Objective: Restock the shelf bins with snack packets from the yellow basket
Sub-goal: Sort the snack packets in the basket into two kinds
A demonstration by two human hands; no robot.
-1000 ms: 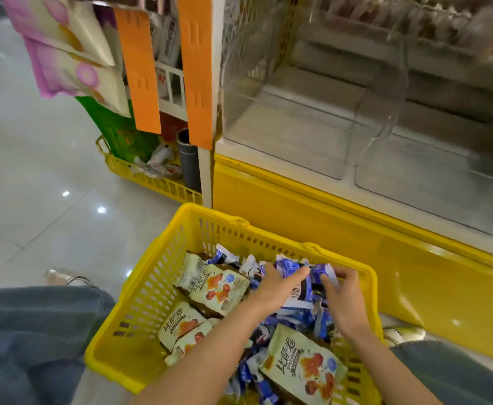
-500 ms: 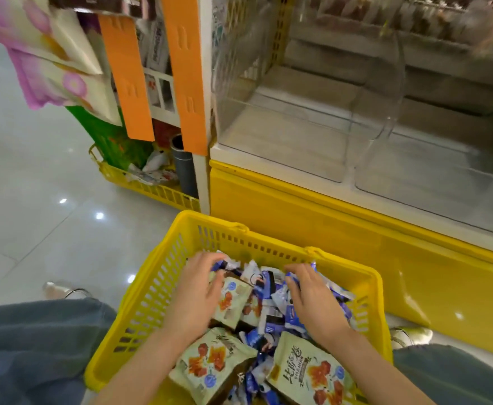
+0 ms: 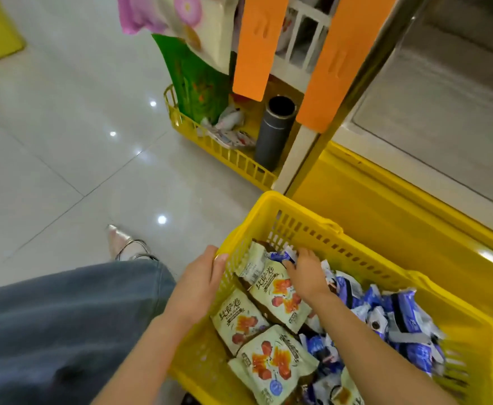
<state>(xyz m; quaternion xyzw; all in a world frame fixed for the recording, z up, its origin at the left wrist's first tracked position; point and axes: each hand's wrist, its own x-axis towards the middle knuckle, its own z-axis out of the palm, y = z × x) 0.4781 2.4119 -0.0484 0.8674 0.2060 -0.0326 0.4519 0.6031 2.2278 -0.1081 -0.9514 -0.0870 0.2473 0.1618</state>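
While the pale, glossy floor [image 3: 64, 141] spreads to the left of the yellow basket [image 3: 312, 226] and beyond it, the shelf unit [image 3: 400, 217] with its yellow base runs close along the basket's far right side. A clear shelf bin [image 3: 444, 106] sits on that unit, above and beyond the basket. A leg in blue jeans [image 3: 64, 331] lies just left of the basket, toward its near end. The basket stands on the floor and holds the snack packets. Pale green packets [image 3: 271, 363] printed with red pictures lie overlapping in its left half, and a heap of smaller blue packets [image 3: 409, 320] fills its right half. Beyond the basket's far left corner stands a low yellow rack [image 3: 227, 159] with a green bag [image 3: 198, 80] and an upright grey tube [image 3: 274, 133] in it, and two orange strips [image 3: 257, 45] hang above. The two hands are apart. The left hand [image 3: 201, 285] grips the basket's left rim, thumb hooked over the edge. The right hand [image 3: 306, 273] is inside the basket near its far left corner, fingers bent down onto a blue-and-white packet [image 3: 283, 255] there; whether they have closed round it I cannot tell. A pointed pale shoe [image 3: 122, 241] rests on the floor well left of the basket.
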